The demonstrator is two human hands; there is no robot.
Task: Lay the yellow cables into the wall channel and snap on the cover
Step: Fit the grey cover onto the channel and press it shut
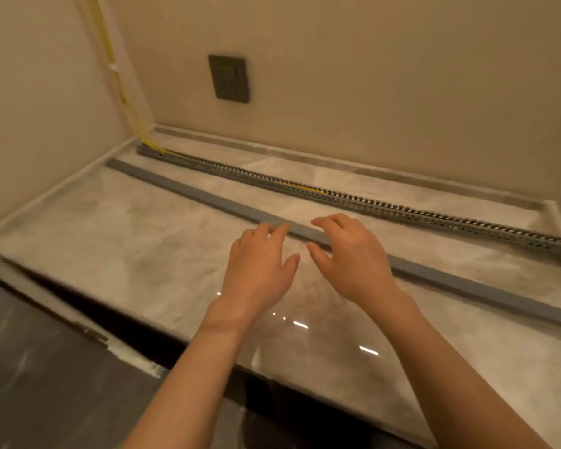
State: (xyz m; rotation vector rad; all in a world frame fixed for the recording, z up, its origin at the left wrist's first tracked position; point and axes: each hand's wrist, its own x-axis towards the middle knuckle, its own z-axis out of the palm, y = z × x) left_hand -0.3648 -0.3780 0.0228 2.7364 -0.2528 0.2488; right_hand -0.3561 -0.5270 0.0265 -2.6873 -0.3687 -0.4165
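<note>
Bare forearms (208, 367) above marble ledge (143, 260)

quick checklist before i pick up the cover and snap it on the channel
1. Yellow cables lying inside the slotted channel: ok along the visible stretch; the far right end cannot be told.
2. Cover strip free on the marble surface, nothing resting on it: ok.
3. Both hands at the cover: left hand and right hand are open over its middle, not gripping yet: not ok.
4. Cover parallel to the channel: ok, roughly side by side but apart.
5. Cables coming down the wall corner enter the channel end cleanly: cannot tell, too blurred.
</note>
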